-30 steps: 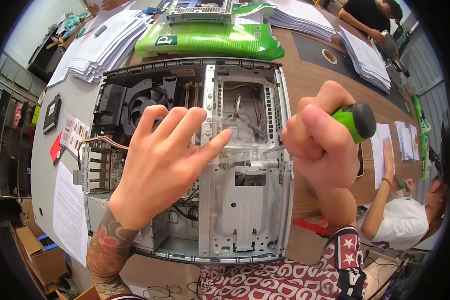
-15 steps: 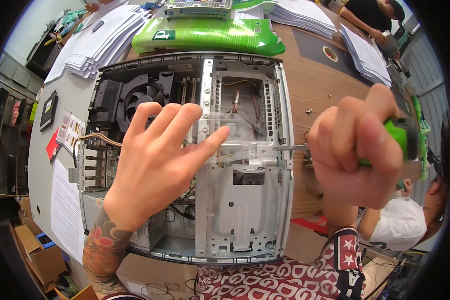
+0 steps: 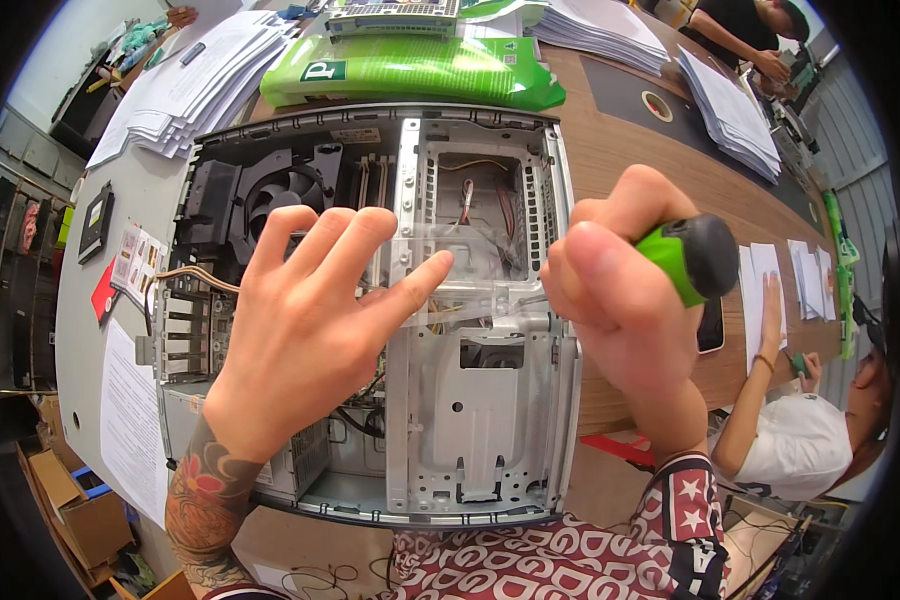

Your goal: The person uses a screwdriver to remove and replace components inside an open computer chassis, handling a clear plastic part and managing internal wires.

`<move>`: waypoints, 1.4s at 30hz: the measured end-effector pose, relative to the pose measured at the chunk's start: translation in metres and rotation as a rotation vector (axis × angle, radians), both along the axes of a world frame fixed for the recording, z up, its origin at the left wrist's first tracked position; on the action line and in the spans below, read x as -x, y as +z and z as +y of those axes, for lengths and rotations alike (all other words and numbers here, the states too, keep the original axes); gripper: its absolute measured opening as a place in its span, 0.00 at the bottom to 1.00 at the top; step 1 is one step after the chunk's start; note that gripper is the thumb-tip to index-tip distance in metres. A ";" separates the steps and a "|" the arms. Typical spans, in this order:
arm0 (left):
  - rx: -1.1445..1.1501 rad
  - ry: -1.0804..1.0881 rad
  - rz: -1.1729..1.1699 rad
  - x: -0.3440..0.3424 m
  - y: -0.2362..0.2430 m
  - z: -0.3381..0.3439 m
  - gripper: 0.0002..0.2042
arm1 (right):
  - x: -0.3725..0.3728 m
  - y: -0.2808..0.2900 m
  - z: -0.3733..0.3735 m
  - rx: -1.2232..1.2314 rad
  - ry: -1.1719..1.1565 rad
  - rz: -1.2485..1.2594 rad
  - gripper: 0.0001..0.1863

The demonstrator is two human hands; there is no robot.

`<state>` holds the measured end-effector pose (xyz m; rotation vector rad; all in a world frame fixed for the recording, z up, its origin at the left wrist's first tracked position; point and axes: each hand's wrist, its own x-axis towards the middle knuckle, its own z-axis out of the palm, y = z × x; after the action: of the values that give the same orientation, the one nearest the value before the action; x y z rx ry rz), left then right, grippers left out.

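An opened desktop computer case (image 3: pixel 490 420) lies flat before me, with a black fan (image 3: pixel 282 192) at its upper left. My left hand (image 3: pixel 315 300) is over the middle of the case, its fingers spread. One fingertip rests on a clear plastic piece (image 3: pixel 460 300) lying across the metal frame. In my right hand (image 3: pixel 625 300), a screwdriver (image 3: pixel 685 258) with a green and black handle is gripped by closed fingers. Its thin shaft points left at the right side rail of the case; the tip is hard to make out there.
Behind the case is a green plastic package (image 3: pixel 420 75). Stacks of paper (image 3: pixel 185 90) lie at the far left and far right. A tape roll (image 3: pixel 657 106) and a phone (image 3: pixel 711 325) are on the right of the table. A co-worker's hand (image 3: pixel 770 310) rests on papers at the right.
My right hand has moved left with the screwdriver, bringing it close against the right side of the case. My left hand has stayed almost in place. The co-worker's hand now shows on the papers.
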<state>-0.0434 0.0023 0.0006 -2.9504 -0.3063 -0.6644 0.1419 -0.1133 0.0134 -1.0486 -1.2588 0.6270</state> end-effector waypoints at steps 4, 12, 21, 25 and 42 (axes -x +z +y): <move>-0.008 0.011 0.004 0.005 -0.002 0.002 0.26 | 0.008 0.010 0.000 0.067 -0.082 0.086 0.09; -0.012 0.006 0.003 0.002 0.000 0.000 0.26 | 0.008 0.002 0.004 0.038 -0.032 0.107 0.12; -0.023 0.001 -0.004 0.001 0.000 -0.001 0.25 | 0.005 -0.005 -0.001 0.066 -0.101 -0.040 0.11; -0.011 0.011 -0.015 0.003 -0.001 0.000 0.25 | 0.009 0.005 0.002 0.061 -0.029 0.052 0.12; -0.031 -0.002 -0.026 -0.002 -0.005 0.000 0.25 | -0.006 0.012 -0.006 -0.031 0.135 0.159 0.11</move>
<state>-0.0417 0.0028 -0.0040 -2.9148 -0.2931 -0.7014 0.1475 -0.1189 0.0253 -0.8758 -1.2019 0.7769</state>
